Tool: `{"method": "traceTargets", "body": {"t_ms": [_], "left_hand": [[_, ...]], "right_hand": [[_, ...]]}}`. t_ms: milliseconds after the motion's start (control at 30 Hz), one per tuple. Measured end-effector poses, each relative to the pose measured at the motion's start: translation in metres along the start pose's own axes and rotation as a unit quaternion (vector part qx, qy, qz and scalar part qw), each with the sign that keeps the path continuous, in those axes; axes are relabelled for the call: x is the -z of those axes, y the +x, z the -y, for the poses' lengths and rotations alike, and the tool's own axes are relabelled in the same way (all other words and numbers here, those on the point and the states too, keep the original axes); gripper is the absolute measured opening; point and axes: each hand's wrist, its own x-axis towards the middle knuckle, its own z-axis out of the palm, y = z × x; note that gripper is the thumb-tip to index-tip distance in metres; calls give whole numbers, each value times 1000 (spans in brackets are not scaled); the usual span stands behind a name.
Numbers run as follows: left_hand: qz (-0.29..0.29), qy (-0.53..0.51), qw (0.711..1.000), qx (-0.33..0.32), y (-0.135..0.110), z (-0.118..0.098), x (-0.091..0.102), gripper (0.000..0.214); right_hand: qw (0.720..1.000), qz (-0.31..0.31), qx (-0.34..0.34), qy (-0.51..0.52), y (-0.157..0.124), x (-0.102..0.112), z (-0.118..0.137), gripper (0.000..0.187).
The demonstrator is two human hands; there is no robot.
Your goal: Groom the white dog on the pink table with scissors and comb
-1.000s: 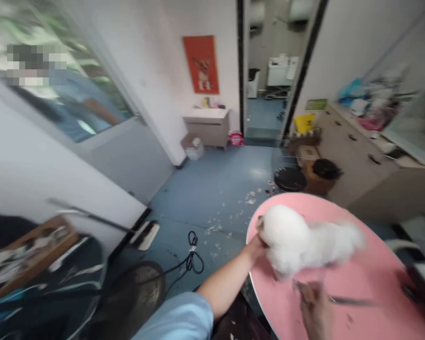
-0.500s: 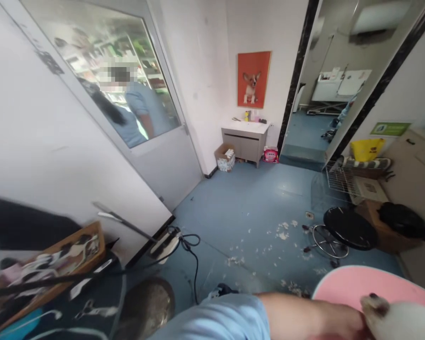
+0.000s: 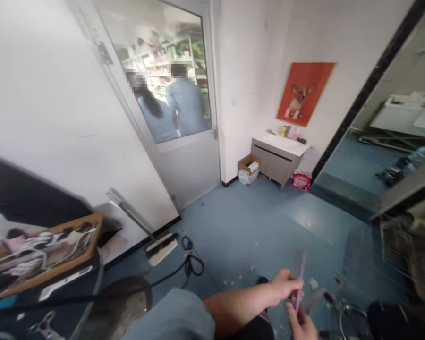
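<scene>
My left hand (image 3: 284,286) reaches out from the bottom centre on a bare forearm with a light blue sleeve. Its fingers are curled and pinch the middle of a thin, blurred pinkish comb (image 3: 300,269) that stands upright. My right hand (image 3: 301,325) comes up from the bottom edge just below it, with its fingers closed round the comb's lower end. Both hands hang above the blue floor (image 3: 262,226).
A cart with a wooden tray of tools (image 3: 38,255) stands at the left. A black cable (image 3: 190,262) and hair clippings lie on the floor. Two people stand behind the glazed door (image 3: 194,156). A grey cabinet (image 3: 276,160), a cardboard box (image 3: 247,171) and a wire cage (image 3: 400,245) line the walls.
The view has swung left and up, so the pink table and the white dog have gone out of view. My left hand has left the dog's head and now meets my right hand at the comb.
</scene>
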Motion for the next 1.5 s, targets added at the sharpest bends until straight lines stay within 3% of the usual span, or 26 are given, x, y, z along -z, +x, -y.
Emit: {"method": "traceTargets", "body": {"t_ms": [33,133,267,367,500,600,733,767,833,933,1000,1100,1200,1333,1367,1433,1500], "left_hand": [[-68,-9,997,-40,6,-21,19,29],[-179,-53,976,-113,26,-79,71,21],[-302,-124,932,-159,33,-129,121,21],[-406,-182,874,-195,17,-139,135,24],[-549,-251,766,-222,-13,-121,123,22],[-608,-349,664,-259,-26,-100,96,12],[-590,-513,535,-320,-20,-78,42,14],[-593,-533,507,-328,-15,-74,27,12],[-612,-546,468,-329,-7,-65,-3,14],[-651,-558,421,-296,1,-50,-43,12],[-673,-585,366,-266,4,-42,-63,5],[-672,-613,283,-303,9,-34,-86,8],[-710,-581,222,-330,24,-33,-113,5],[-831,-489,158,-213,49,-21,-169,21],[-846,-484,129,-181,56,-12,-187,23],[-843,-512,34,-162,73,10,-229,24],[-820,-546,-68,-158,95,32,-273,6]], "right_hand": [[999,36,9,26,20,-14,11,47],[980,167,58,88,88,-57,52,55],[937,329,101,69,166,-100,110,56],[887,444,126,22,200,-117,141,53],[814,562,149,-10,219,-129,160,50],[749,643,153,-41,220,-125,158,45],[619,761,150,-119,215,-98,132,36],[602,773,149,-132,215,-89,124,34],[608,768,140,-145,218,-71,107,33],[654,735,115,-140,229,-52,92,38],[639,748,112,-142,236,-46,90,39],[559,803,120,-169,242,-43,93,38],[489,837,132,-207,248,-40,94,38],[414,853,177,-266,262,-38,89,46],[381,858,190,-287,265,-38,87,48],[309,866,215,-328,269,-35,79,51],[250,864,244,-363,273,-28,69,53]]}}
